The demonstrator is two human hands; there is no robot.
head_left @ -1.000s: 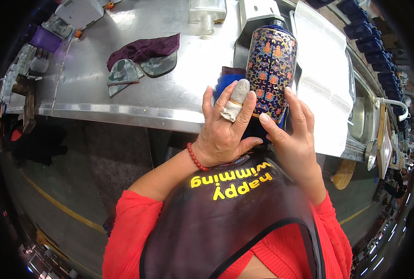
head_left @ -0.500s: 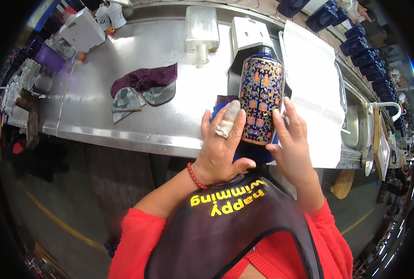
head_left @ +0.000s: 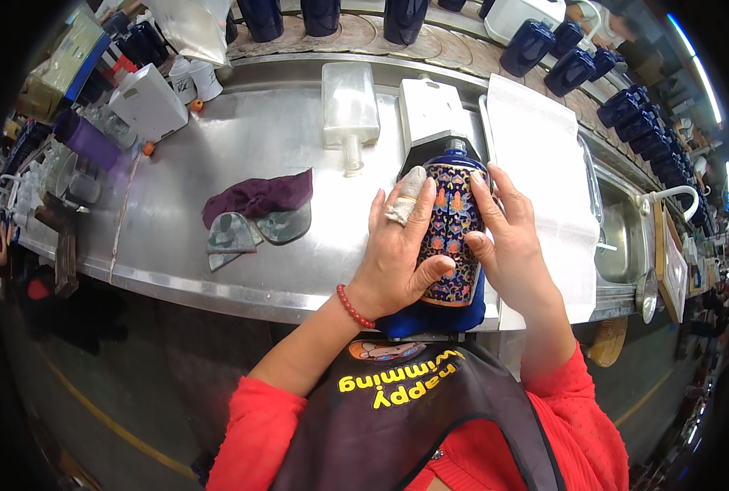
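A dark blue bottle [head_left: 454,209] with a colourful floral pattern lies at the bench's front edge, its bare neck pointing away from me. Beneath its near end is a blue cloth-like pad [head_left: 438,321]. Along the bottle's left side my left hand [head_left: 393,254] lies with fingers stretched out, its thumb over the pattern. A pale cloth finger cover [head_left: 405,196] wraps one of its fingers. My right hand [head_left: 503,221] rests on the right side, fingers extended toward the shoulder and thumb on the front. Both hands are open and touch the bottle without wrapping round it.
A clear square bottle [head_left: 349,106] lies on the metal bench [head_left: 176,155], near a purple cloth [head_left: 258,196] and grey-green pads [head_left: 286,225]. Beyond the patterned bottle is a white box [head_left: 430,110]. White sheets [head_left: 536,180] lie right, beside a sink [head_left: 622,245]. Blue bottles [head_left: 405,18] line the back.
The view has tilted up, showing more of the back row. Both hands have moved along the bottle toward its neck, and the left thumb now lies over the pattern.
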